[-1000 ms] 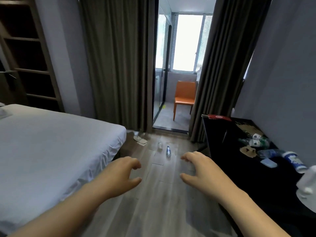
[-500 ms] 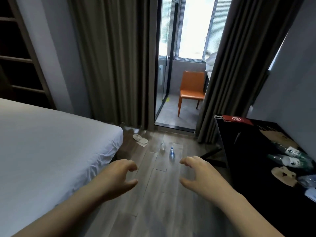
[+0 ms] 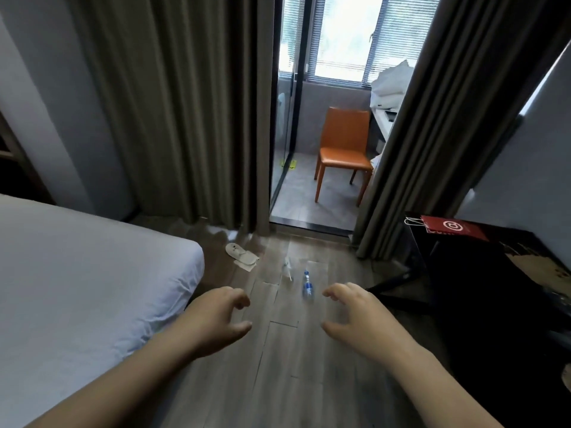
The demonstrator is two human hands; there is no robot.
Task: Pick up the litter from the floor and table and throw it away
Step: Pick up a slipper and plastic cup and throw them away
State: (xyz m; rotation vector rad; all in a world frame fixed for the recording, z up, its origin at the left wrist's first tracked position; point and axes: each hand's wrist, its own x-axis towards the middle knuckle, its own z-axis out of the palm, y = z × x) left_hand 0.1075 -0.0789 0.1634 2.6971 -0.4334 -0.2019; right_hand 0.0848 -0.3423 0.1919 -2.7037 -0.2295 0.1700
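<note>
Low in the frame we see both hands held out over the wooden floor (image 3: 278, 381), palms down. The left hand (image 3: 216, 322), lower centre-left, has its fingers loosely curled and spread, thumb apart, gripping nothing. The right hand (image 3: 361, 319), lower centre-right, is the same: fingers half curled, thumb out, empty. Between and just above them in the frame lies the litter on the floor: a small plastic bottle with a blue label (image 3: 307, 284) near the right hand's fingertips, and beside it to the left a crumpled clear wrapper (image 3: 287, 268), blurred. Further left, near the corner of the white bed (image 3: 77, 288), lie a pale slipper (image 3: 238, 251) and a paper tissue (image 3: 247, 264), touching. At the right edge stands a black table (image 3: 482, 273) with a red paper bag (image 3: 452, 227) at its far end. An orange chair (image 3: 344, 149) sits beyond the doorway, upper centre, between grey curtains (image 3: 173, 103)
</note>
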